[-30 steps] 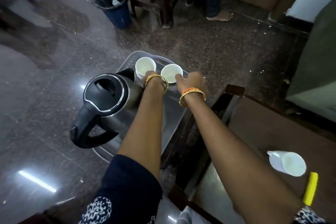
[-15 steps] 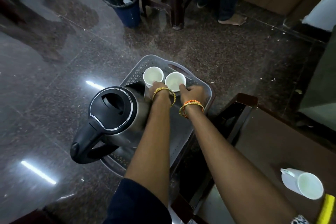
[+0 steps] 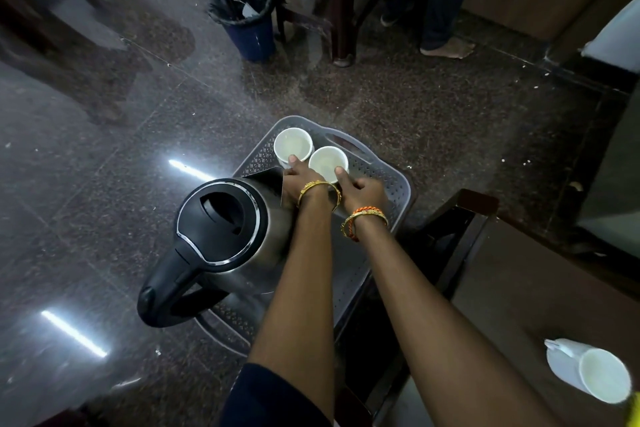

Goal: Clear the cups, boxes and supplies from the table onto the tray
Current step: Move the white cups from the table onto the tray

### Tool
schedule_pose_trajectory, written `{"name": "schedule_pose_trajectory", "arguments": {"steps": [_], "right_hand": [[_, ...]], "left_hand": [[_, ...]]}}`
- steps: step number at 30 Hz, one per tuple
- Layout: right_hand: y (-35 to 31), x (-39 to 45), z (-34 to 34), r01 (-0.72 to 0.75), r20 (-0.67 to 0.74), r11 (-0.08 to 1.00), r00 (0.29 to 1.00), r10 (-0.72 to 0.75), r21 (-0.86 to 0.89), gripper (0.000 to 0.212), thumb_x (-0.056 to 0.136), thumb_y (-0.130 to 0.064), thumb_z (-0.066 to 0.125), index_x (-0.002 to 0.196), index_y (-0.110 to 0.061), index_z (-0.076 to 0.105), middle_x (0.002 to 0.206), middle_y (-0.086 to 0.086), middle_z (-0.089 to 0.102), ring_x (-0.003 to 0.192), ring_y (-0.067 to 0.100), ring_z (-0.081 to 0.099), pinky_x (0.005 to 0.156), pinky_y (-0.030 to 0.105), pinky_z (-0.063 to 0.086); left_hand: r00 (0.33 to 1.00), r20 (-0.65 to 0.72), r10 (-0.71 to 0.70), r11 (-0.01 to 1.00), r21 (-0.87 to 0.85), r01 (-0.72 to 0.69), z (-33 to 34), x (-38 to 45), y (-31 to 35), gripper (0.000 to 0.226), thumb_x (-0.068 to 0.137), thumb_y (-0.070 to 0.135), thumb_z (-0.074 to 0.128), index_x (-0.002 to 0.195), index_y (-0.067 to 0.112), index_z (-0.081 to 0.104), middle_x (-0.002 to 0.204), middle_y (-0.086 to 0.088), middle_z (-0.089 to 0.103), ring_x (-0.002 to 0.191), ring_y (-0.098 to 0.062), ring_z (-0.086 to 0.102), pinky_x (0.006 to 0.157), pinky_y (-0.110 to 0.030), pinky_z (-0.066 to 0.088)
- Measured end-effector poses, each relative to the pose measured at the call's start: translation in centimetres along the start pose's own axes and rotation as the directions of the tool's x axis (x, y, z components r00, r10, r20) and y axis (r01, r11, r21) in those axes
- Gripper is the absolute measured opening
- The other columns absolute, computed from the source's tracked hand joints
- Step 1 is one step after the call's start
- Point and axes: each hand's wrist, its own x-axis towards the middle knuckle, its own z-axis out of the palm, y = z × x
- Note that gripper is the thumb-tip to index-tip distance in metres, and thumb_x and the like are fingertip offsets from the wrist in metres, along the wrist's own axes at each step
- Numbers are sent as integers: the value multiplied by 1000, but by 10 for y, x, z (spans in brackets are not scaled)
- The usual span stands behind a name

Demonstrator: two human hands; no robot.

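A grey perforated tray (image 3: 391, 184) sits low beside the brown table (image 3: 519, 295). Two white cups stand side by side at its far end. My left hand (image 3: 299, 180) grips the left cup (image 3: 292, 146), thumb at its rim. My right hand (image 3: 360, 189) grips the right cup (image 3: 327, 161) in the same way. A steel kettle with a black lid (image 3: 218, 222) fills the tray's near left part. A third white cup (image 3: 588, 371) stands on the table at the lower right.
A blue waste bin (image 3: 247, 17) with a black liner stands on the dark stone floor beyond the tray. Dark chair legs (image 3: 341, 10) and a person's legs and bare foot (image 3: 446, 45) are behind it. A yellow object (image 3: 633, 409) shows at the bottom right corner.
The view has shifted, so the tray and cups appear lower in the frame. Both hands stay on the two cups at the tray's far end.
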Motion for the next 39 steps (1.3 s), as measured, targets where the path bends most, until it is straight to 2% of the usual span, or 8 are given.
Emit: {"name": "schedule_pose_trajectory", "arguments": {"steps": [6,13,15,18,22,27,33,39], "right_hand": [[-8,-20,-31,18,-40,998,999,-16,66,31,91,-28,52,67,-11,62,75,10,64,75,25,60,68,31,45],[47,-88,-114,246,-313,942,935,-168,227,40,88,-29,53,51,-14,53,48,-1,56,48,11,52,53,28,46],[80,-103,-142,224,-416,950,902,-118,217,41,86,-30,52,48,-16,45,42,-3,42,45,8,38,48,29,35],[131,-124,-184,149,-522,965,853,-14,217,43,85,-30,51,44,-23,40,38,-7,34,42,5,32,45,23,30],[198,-154,-244,35,-609,978,787,101,206,38,84,-27,49,47,-21,45,40,-7,42,40,4,41,44,12,29],[265,-177,-312,-155,-782,984,601,166,90,20,83,-12,59,68,0,65,61,17,64,60,22,55,58,28,40],[294,-154,-355,-150,-663,948,684,303,279,15,83,-18,65,86,-4,64,71,8,65,62,15,53,64,18,42],[285,-87,-356,-203,-321,954,908,267,221,38,80,-29,67,115,-15,60,104,12,67,94,32,65,79,51,56]], "left_hand": [[978,203,-54,976,217,9,-28,-47,-6,37,99,23,35,129,1,38,138,-24,44,125,-35,46,101,-36,37],[790,383,479,821,123,-558,-81,-159,-60,12,92,12,47,96,8,57,91,-6,63,84,-10,58,73,-17,42],[737,523,428,809,142,-571,-91,-190,-91,12,93,17,47,93,11,58,75,4,62,68,4,56,62,-7,40],[653,697,297,759,243,-604,-102,-228,-144,19,94,23,48,90,10,60,69,1,61,63,-9,56,54,-16,35],[562,813,150,628,361,-689,-113,-275,-213,21,92,26,51,85,8,60,78,-12,68,73,-29,63,57,-24,35],[476,879,42,511,390,-766,-105,-313,-273,25,88,23,55,110,12,54,104,-12,65,95,-30,63,76,-33,48],[489,869,72,468,403,-786,-46,-322,-298,52,92,39,46,141,26,31,132,-17,51,115,-35,55,91,-41,46],[496,868,-30,381,469,-797,2,-311,-306,25,95,20,40,116,10,48,113,-21,64,100,-38,62,80,-39,52]]}}
